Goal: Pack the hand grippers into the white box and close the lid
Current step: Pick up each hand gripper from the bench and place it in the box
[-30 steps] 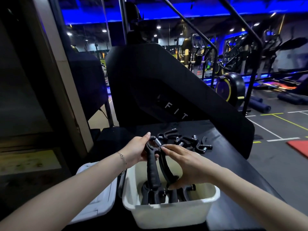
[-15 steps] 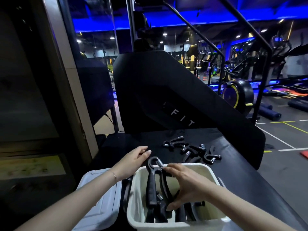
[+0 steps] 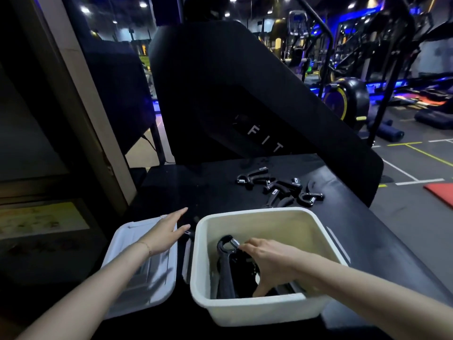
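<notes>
An open white box [image 3: 259,311] stands on the black table in front of me. My right hand [image 3: 268,260] reaches down inside it and grips a black hand gripper [image 3: 226,263] that stands on end among others at the bottom. My left hand [image 3: 165,233] hovers flat with fingers spread over the white lid [image 3: 137,273], which lies on the table left of the box. Several more black hand grippers [image 3: 279,188] lie in a loose pile on the table beyond the box.
A big black exercise machine [image 3: 245,94] rises right behind the table [image 3: 367,241]. A pillar and dark wall [image 3: 81,114] stand close on the left. The gym floor drops away past the table's right edge.
My right hand has lowered the gripper deep into the box. My left hand let go of it and moved left over the lid. My view has tilted down and closer.
</notes>
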`<state>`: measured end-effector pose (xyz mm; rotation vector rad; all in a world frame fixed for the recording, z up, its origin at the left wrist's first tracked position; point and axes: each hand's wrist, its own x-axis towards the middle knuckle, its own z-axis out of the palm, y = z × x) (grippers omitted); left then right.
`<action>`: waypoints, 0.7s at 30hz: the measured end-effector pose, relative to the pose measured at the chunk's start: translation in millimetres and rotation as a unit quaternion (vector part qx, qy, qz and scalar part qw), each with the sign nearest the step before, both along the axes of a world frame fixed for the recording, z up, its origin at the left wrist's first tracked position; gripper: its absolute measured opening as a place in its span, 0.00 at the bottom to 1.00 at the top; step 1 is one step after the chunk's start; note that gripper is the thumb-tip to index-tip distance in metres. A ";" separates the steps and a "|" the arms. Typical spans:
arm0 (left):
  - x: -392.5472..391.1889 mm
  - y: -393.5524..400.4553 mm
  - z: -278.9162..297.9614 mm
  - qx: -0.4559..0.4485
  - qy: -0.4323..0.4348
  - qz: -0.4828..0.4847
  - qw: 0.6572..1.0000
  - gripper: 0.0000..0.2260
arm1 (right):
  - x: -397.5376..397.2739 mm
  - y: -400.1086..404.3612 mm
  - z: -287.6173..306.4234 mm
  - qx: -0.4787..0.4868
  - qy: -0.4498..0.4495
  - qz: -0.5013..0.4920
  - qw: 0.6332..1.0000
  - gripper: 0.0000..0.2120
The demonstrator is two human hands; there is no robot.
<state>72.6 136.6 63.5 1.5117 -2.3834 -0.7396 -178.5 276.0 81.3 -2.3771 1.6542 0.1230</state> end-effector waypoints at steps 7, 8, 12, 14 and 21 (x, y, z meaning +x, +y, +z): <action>-7.6 -23.8 -26.1 0.007 -0.066 -0.042 0.997 0.32 | 2.8 -5.5 -12.5 0.034 0.019 -0.012 0.999 0.50; -8.5 -27.0 -30.8 0.015 -0.067 -0.050 0.996 0.34 | 2.8 -6.2 -13.8 0.037 0.023 -0.014 0.999 0.51; -14.4 -35.7 -46.4 0.026 -0.085 -0.072 0.993 0.38 | 2.8 -11.2 -10.4 0.066 0.030 -0.006 0.997 0.53; -15.3 -40.6 -52.6 0.025 -0.095 -0.084 0.992 0.39 | 0.4 -15.9 -2.4 0.071 0.026 0.000 0.997 0.52; -13.4 -54.6 -74.2 0.014 -0.120 -0.135 0.984 0.41 | -10.4 -37.8 14.5 -0.221 -0.104 0.050 0.968 0.26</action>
